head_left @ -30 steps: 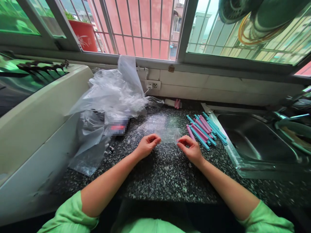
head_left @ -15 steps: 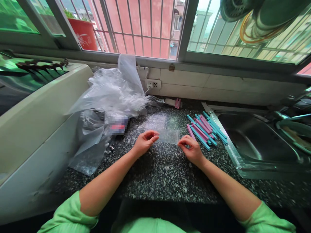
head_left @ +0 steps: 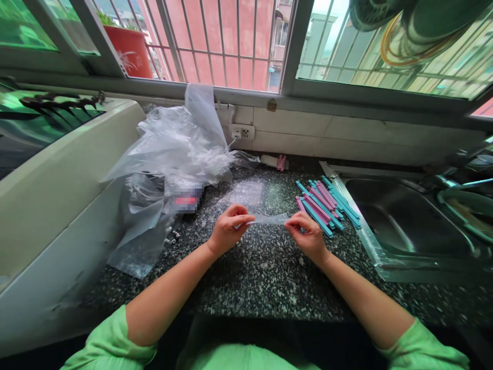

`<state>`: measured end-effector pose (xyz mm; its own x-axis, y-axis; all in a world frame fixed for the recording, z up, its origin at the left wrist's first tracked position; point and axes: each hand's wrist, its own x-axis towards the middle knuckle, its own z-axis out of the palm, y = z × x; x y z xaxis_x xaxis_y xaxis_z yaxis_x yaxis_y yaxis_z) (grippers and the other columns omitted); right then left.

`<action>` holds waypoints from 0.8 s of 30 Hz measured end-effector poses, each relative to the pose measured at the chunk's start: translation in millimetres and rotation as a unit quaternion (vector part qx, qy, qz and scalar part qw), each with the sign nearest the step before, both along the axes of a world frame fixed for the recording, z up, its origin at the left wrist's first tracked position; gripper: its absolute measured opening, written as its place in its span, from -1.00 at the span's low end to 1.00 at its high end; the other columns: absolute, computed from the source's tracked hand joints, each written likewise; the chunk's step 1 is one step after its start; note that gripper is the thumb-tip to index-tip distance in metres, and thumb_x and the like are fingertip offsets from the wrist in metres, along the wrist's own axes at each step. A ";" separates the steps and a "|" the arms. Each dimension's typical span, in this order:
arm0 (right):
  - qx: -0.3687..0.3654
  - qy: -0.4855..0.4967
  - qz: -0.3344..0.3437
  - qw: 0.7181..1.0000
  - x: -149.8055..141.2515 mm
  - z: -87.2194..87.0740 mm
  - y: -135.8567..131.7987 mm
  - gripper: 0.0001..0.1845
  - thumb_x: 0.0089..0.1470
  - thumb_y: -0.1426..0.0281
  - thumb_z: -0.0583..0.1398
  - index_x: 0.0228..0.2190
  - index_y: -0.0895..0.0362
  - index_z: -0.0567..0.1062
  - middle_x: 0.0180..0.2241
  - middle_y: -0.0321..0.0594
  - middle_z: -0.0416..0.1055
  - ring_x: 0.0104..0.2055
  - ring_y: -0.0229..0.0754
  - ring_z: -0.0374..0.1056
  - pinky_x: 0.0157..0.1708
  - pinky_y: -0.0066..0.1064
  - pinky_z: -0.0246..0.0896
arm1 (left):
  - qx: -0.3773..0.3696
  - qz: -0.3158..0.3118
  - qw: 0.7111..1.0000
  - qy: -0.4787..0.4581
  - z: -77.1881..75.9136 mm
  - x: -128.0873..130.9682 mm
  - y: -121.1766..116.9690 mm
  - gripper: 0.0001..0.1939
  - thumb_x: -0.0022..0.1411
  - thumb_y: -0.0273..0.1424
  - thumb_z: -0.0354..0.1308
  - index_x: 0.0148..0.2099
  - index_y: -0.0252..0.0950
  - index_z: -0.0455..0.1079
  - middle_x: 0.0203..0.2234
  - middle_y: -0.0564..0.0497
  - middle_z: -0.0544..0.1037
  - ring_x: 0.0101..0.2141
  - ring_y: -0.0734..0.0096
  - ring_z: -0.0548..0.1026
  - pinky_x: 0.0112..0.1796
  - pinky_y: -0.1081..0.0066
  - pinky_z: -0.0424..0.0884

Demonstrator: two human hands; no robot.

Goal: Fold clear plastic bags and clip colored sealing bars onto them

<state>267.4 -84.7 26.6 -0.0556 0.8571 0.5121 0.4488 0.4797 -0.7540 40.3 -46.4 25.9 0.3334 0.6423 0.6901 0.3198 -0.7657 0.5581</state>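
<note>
A small clear plastic bag [head_left: 268, 220] is stretched between my two hands, above the speckled dark countertop [head_left: 262, 282]. My left hand [head_left: 231, 226] pinches its left end between thumb and fingers. At the other end, my right hand [head_left: 307, 235] grips the bag with closed fingertips. The bag looks narrow and tilted, seen nearly edge-on. Just beyond my right hand lies a pile of pink and teal plastic strips [head_left: 327, 203], possibly bag clips. Another clear plastic sheet or bag [head_left: 246, 192] lies flat on the counter behind my hands.
A large heap of clear plastic bags [head_left: 181, 144] stands at the left, beside a pale raised ledge [head_left: 77, 149]. Small metallic bits [head_left: 174, 237] lie near it. On the right is a steel sink [head_left: 404, 216]. Two pink strips [head_left: 281, 163] and a wall socket [head_left: 242, 132] are at the back.
The small bag has turned from showing its flat face to a narrower, nearly edge-on tilt. Both hands keep hold of its ends and have shifted slightly.
</note>
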 end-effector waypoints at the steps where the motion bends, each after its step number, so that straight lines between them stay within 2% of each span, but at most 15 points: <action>1: 0.002 -0.003 0.003 1.000 0.3 -0.6 -0.2 -0.90 -0.01 0.34 0.18 -0.49 0.10 0.43 -0.50 -0.28 0.27 -0.50 -0.30 0.18 -0.53 -0.44 0.15 | 0.022 0.008 1.000 0.004 0.8 -0.7 -0.7 -0.83 0.14 -0.47 0.06 -0.29 -0.23 0.49 -0.44 0.02 0.36 -0.42 0.53 0.36 -0.43 0.52 0.33; 8: 0.015 0.003 0.026 1.000 -1.3 1.8 -4.0 -0.89 -0.04 0.33 0.22 -0.45 0.10 0.42 -0.49 -0.30 0.25 -0.52 -0.33 0.14 -0.53 -0.46 0.15 | 0.136 0.063 0.986 0.068 1.6 -3.4 -5.9 -0.81 0.15 -0.50 0.05 -0.30 -0.23 0.49 -0.43 0.00 0.40 -0.46 0.54 0.31 -0.43 0.51 0.30; 12: 0.034 0.009 0.019 0.999 0.1 1.5 -3.4 -0.89 0.00 0.34 0.17 -0.49 0.10 0.45 -0.50 -0.29 0.26 -0.53 -0.33 0.15 -0.55 -0.47 0.14 | 0.131 0.054 0.985 0.097 0.3 -3.7 -5.4 -0.80 0.14 -0.50 0.04 -0.28 -0.20 0.49 -0.42 -0.01 0.42 -0.44 0.51 0.33 -0.37 0.46 0.30; 14: 0.049 -0.014 0.016 0.999 2.7 2.1 -3.9 -0.90 0.01 0.36 0.17 -0.47 0.09 0.48 -0.50 -0.27 0.27 -0.52 -0.32 0.17 -0.55 -0.46 0.15 | 0.068 0.060 0.994 0.054 0.7 -3.5 -2.4 -0.78 0.15 -0.48 0.02 -0.23 -0.22 0.47 -0.38 -0.03 0.41 -0.37 0.46 0.35 -0.31 0.42 0.32; 17: 0.090 -0.067 0.033 0.993 6.1 4.4 -7.2 -0.89 0.00 0.41 0.17 -0.44 0.04 0.53 -0.48 -0.23 0.32 -0.46 -0.28 0.24 -0.50 -0.43 0.20 | -0.117 0.075 0.989 -0.049 1.2 -3.2 5.1 -0.74 0.17 -0.36 -0.02 -0.17 -0.29 0.43 -0.33 -0.07 0.40 -0.31 0.41 0.37 -0.28 0.39 0.34; 19: 0.126 -0.107 0.050 0.985 6.8 5.4 -9.8 -0.86 -0.01 0.44 0.17 -0.42 0.01 0.54 -0.48 -0.23 0.35 -0.44 -0.26 0.27 -0.47 -0.41 0.21 | -0.280 0.036 0.954 -0.098 0.4 -2.6 9.7 -0.64 0.16 -0.20 -0.03 -0.21 -0.35 0.43 -0.39 -0.07 0.42 -0.40 0.42 0.37 -0.39 0.42 0.34; 21: 0.156 -0.155 0.065 0.973 5.9 5.2 -11.0 -0.81 0.00 0.47 0.16 -0.40 -0.02 0.55 -0.48 -0.23 0.38 -0.44 -0.26 0.27 -0.45 -0.41 0.22 | -0.409 -0.033 0.904 -0.119 -1.2 -1.1 11.9 -0.53 0.11 -0.06 -0.04 -0.29 -0.39 0.44 -0.51 -0.03 0.41 -0.52 0.47 0.33 -0.52 0.46 0.28; 22: 0.162 -0.182 0.073 0.967 5.1 4.6 -10.9 -0.80 0.01 0.47 0.15 -0.39 -0.03 0.55 -0.48 -0.23 0.39 -0.43 -0.26 0.27 -0.44 -0.41 0.22 | -0.443 -0.058 0.887 -0.120 -1.9 0.0 11.7 -0.50 0.07 -0.02 -0.01 -0.34 -0.39 0.44 -0.57 0.01 0.39 -0.57 0.50 0.29 -0.55 0.48 0.24; 24: 0.157 -0.219 0.085 0.959 3.3 3.1 -9.7 -0.80 0.02 0.45 0.13 -0.39 -0.03 0.55 -0.48 -0.23 0.40 -0.42 -0.25 0.27 -0.42 -0.39 0.24 | -0.451 -0.069 0.883 -0.109 -2.4 2.3 9.3 -0.53 -0.01 -0.01 0.08 -0.43 -0.38 0.43 -0.67 0.08 0.33 -0.63 0.56 0.21 -0.58 0.51 0.17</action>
<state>270.7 -94.5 29.6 -0.4492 0.6243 0.6391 0.5844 0.7464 -0.3183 42.6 -37.1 23.4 0.3739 0.9271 -0.0250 0.0680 -0.0005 0.9977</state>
